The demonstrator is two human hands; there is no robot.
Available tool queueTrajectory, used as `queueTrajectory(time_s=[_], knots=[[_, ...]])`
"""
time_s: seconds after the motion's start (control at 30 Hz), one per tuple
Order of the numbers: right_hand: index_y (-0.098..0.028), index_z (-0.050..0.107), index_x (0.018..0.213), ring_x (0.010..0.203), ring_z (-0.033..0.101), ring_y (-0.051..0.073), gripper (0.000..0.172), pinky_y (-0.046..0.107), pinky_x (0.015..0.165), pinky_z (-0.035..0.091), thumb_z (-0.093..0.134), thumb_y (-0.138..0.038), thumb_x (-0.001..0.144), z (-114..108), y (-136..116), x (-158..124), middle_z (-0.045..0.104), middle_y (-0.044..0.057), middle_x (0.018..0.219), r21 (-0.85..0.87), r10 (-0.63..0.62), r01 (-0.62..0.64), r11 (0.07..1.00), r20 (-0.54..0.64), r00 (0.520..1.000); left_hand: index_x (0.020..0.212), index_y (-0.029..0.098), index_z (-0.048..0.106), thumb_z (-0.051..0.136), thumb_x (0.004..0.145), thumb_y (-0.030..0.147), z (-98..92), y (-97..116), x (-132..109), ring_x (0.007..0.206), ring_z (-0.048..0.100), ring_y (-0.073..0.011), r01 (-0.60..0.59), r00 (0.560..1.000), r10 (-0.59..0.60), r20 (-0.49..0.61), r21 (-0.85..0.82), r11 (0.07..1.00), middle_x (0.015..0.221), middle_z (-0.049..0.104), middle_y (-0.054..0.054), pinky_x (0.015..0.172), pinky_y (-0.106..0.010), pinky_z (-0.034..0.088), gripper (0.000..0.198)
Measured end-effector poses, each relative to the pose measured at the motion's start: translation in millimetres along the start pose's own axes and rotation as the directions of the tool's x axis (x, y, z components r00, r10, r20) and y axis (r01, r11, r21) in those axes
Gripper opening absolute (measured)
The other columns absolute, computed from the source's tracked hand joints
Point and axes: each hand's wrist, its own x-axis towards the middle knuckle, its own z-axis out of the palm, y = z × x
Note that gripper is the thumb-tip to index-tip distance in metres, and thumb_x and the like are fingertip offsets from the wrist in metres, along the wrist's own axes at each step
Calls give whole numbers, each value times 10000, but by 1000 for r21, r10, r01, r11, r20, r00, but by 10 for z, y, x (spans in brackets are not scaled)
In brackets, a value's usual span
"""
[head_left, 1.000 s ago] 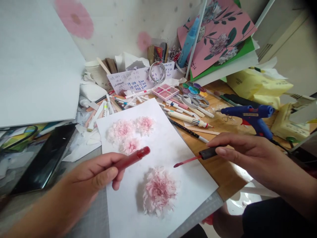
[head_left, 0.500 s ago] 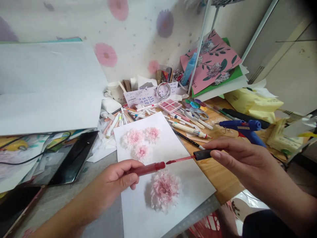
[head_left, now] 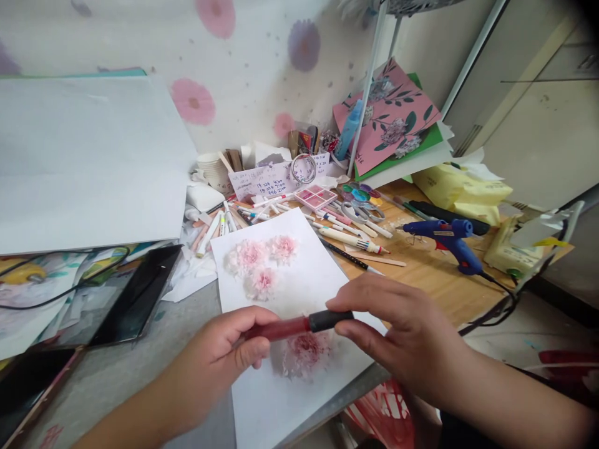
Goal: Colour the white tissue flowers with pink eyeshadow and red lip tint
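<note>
My left hand is closed round the dark red lip gloss tube, which lies level above the paper. My right hand pinches the black cap between thumb and fingers. The cap sits against the tube's mouth, and the applicator wand is hidden inside. Whether the cap is screwed tight I cannot tell. Right below the tube, a large pink and white ruffled flower rests on the white sheet, partly covered. Three smaller pink flowers lie near the sheet's far end.
A blue glue gun with a cable lies at the right. Behind the sheet are several markers, a pink palette and a handwritten card. A black phone and a big white board are at the left.
The applicator wand, outside the tube before, has gone into it as my right hand moved left with the cap. The cap now meets the tube. The view has shifted slightly.
</note>
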Motion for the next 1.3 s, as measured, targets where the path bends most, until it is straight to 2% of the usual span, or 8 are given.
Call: queueTrajectory(time_s=[0.13, 0.33, 0.47, 0.63, 0.77, 0.83, 0.97, 1.3], knots=[[-190, 686, 983, 804, 659, 158, 111, 265, 724, 541, 629, -209, 890, 21, 10, -13, 711, 55, 881, -47, -2, 6, 999, 99, 995, 1010, 238, 625, 510, 877, 489, 4, 16, -14, 668, 485, -144, -6, 1000, 6, -19, 22, 1000, 769, 562, 29, 625, -240, 390, 306], [-184, 670, 1033, 872, 646, 190, 148, 318, 781, 530, 585, -202, 914, -215, 111, -73, 692, 71, 941, -252, 17, 16, 968, 128, 992, 990, 234, 600, 447, 914, 499, -53, -61, 12, 644, 456, -141, 7, 999, -3, -46, 99, 995, 687, 469, 47, 613, -240, 373, 315], [-176, 674, 989, 888, 598, 224, 133, 390, 791, 508, 562, -206, 923, -312, 87, -155, 654, 77, 941, -390, 32, 46, 920, 191, 981, 979, 233, 607, 464, 897, 500, -25, -31, 14, 685, 480, -154, 22, 999, -18, -32, 126, 992, 748, 525, 32, 632, -252, 377, 314], [-180, 675, 974, 912, 599, 238, 156, 406, 787, 521, 528, -189, 924, -398, 36, -260, 634, 92, 981, -436, 58, 19, 900, 163, 985, 944, 230, 617, 472, 889, 485, -51, 0, 28, 725, 504, -171, 39, 998, -30, -58, 160, 986, 775, 560, 20, 654, -264, 383, 298], [-226, 676, 971, 890, 652, 221, 148, 341, 732, 561, 537, -250, 926, -465, 66, -429, 668, 75, 957, -417, 85, -47, 908, 73, 994, 962, 242, 605, 481, 891, 495, -109, -50, 57, 729, 515, -169, 39, 999, -33, -43, 148, 988, 771, 559, 27, 665, -265, 379, 290], [-250, 677, 986, 846, 680, 198, 143, 295, 692, 577, 553, -285, 924, -447, 90, -573, 690, 53, 930, -390, 166, -143, 910, 25, 986, 991, 254, 588, 465, 902, 506, -112, -80, 73, 699, 502, -161, 51, 996, -42, -74, 127, 991, 721, 530, 42, 661, -264, 371, 294], [-264, 694, 975, 758, 710, 174, 137, 237, 615, 591, 581, -277, 900, -317, 100, -845, 723, 26, 868, -364, 303, -274, 890, 23, 953, 995, 260, 563, 443, 908, 533, -91, -126, 93, 649, 480, -153, 61, 985, -51, -164, 57, 996, 651, 505, 57, 667, -271, 376, 311], [-232, 697, 934, 689, 685, 196, 154, 310, 586, 573, 566, -301, 891, -132, 25, -843, 712, 55, 825, -418, 282, -272, 867, -38, 959, 997, 254, 592, 477, 869, 570, -142, -146, 105, 625, 514, -175, 151, 979, -140, -150, 66, 986, 642, 540, 38, 627, -284, 395, 360]])
